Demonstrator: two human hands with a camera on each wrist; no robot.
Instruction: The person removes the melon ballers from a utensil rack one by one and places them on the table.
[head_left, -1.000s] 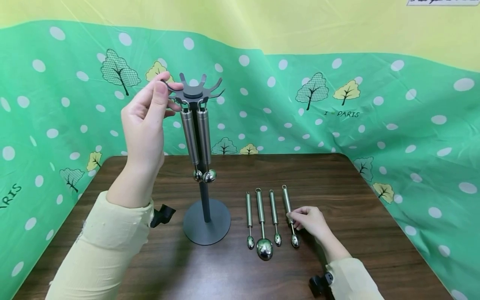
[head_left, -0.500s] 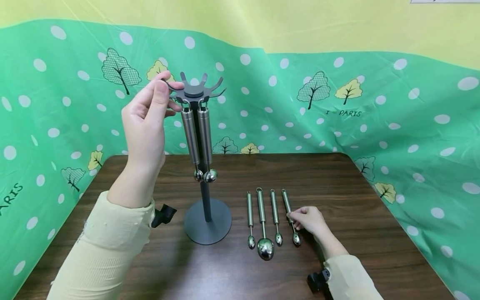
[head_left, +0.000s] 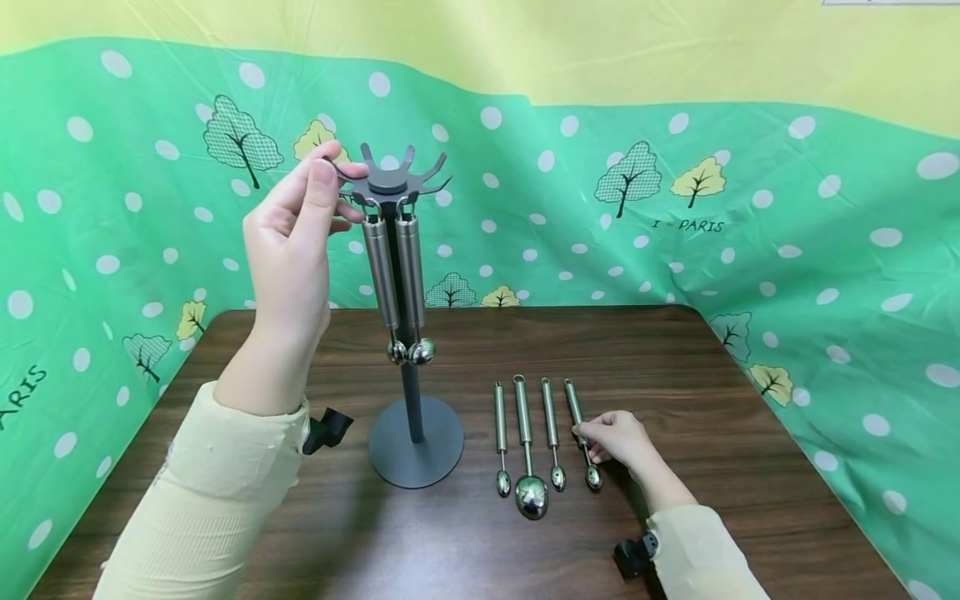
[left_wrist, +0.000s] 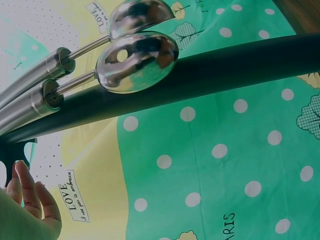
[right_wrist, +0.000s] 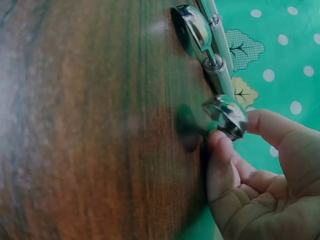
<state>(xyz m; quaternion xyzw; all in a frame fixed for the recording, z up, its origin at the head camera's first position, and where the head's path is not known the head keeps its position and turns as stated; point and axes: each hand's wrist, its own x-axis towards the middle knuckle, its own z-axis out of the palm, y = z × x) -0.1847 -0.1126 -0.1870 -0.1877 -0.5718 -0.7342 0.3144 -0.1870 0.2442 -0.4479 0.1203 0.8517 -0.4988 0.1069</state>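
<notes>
My left hand (head_left: 288, 242) pinches one hook arm of a dark grey utensil stand (head_left: 387, 180) between thumb and fingers. From nearby hooks hang two steel melon ballers (head_left: 410, 275) by their end loops, bowls down; a small hole shows in one bowl (left_wrist: 135, 62) in the left wrist view. On the table, my right hand (head_left: 622, 440) pinches the rightmost melon baller (head_left: 573, 402) at its lower handle, thumb and index finger on either side. Its shiny bowl (right_wrist: 227, 116) sits by the fingertips in the right wrist view, hiding much of the handle.
Left of the pinched one lie two small scoops, one slim (head_left: 500, 425) and one similar (head_left: 551, 417), with a larger scoop (head_left: 531, 497) between them. The stand's round base (head_left: 438, 458) rests on the dark wooden table (head_left: 600, 342). A patterned cloth (head_left: 540, 208) hangs behind.
The handle end of the melon baller at my right hand has come slightly nearer to me. The head view has shifted a little. My left hand stays on the hook arm.
</notes>
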